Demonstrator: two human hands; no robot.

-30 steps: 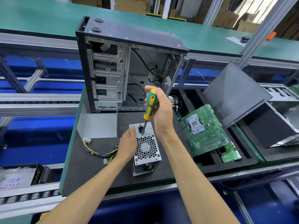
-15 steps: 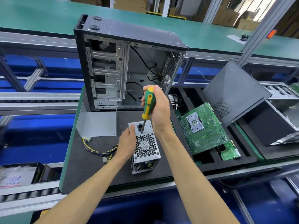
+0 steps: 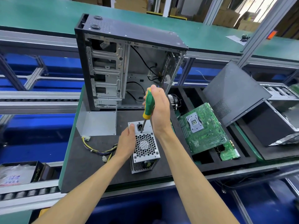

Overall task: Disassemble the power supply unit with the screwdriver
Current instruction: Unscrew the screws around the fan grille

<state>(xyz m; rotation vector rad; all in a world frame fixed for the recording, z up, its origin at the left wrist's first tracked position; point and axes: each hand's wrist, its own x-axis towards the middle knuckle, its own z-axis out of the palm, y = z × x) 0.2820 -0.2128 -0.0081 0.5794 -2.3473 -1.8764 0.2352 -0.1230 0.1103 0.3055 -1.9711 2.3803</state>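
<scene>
Two bare hands are at work over the small silver sheet-metal power supply unit with a honeycomb fan grille (image 3: 144, 147), which stands near the front of the black foam work mat (image 3: 90, 160), grille face upward. Left hand (image 3: 127, 143) grips the unit's left side, thumb laid on the top face beside the black mains socket. Right hand (image 3: 159, 110) is wrapped around the green-and-yellow-handled screwdriver (image 3: 148, 107), held nearly upright, its tip set on the top face just below that socket (whether it sits in a screw head cannot be told).

Handling judgement: the casing looks rigid and fairly heavy for its bulk, with thin panel edges likely to be sharp. It should be braced by its solid side walls, as the left hand does, not by the perforated grille, which may flex. Smooth metal could slide under downward pressure, though the foam should help.

Left of the unit, a bundle of yellow, black and purple wires with white plugs (image 3: 98, 147) trails across the mat. A green motherboard with a metal socket frame (image 3: 203, 128) lies tilted in a black foam tray (image 3: 242, 160) to the right. Behind the hands stands an open black and grey computer tower case (image 3: 126, 65), side panel off, with a grey metal plate (image 3: 97, 123) before it. Farther right, a black perforated panel (image 3: 233, 92) leans at an angle.
</scene>
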